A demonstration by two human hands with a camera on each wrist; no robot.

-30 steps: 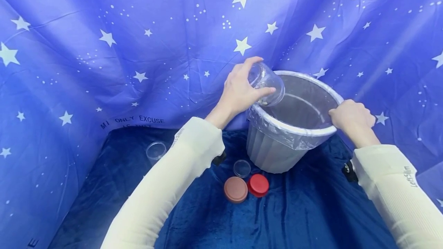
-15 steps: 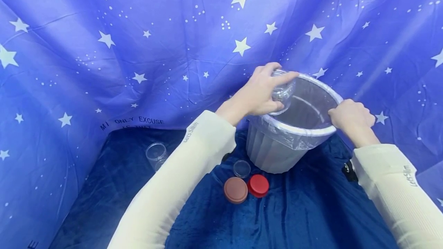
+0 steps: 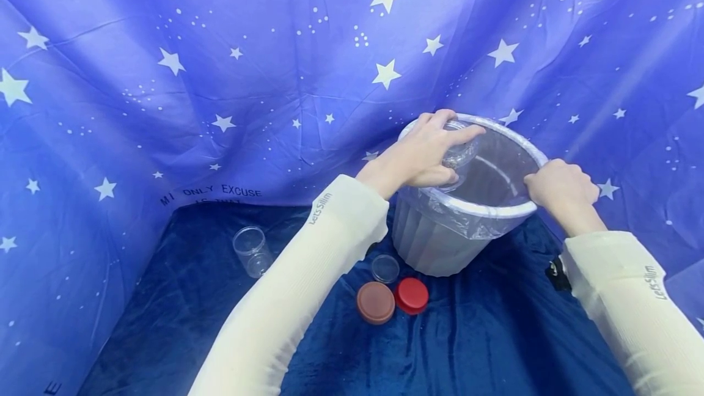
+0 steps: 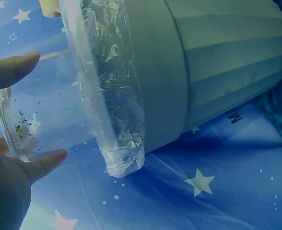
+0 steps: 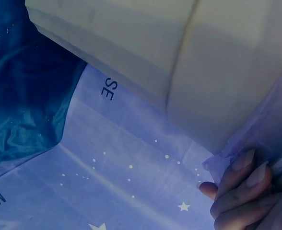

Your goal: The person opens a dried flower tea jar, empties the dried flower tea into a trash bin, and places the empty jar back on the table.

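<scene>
My left hand grips a clear plastic jar by its base end and holds it upside down in the mouth of a grey trash can. Small dark flecks cling inside the jar near its base in the left wrist view. A clear plastic bag lines the can and folds over its rim. On the can's right side, my right hand grips the rim, its fingers curled over the bag's edge.
A second clear jar stands on the dark blue cloth at the left. In front of the can lie a clear round lid, a brownish-pink lid and a red lid. A star-patterned curtain rises behind.
My left hand has moved right and down over the can, turning the jar from tilted to mouth-down. My right hand stays on the rim.
</scene>
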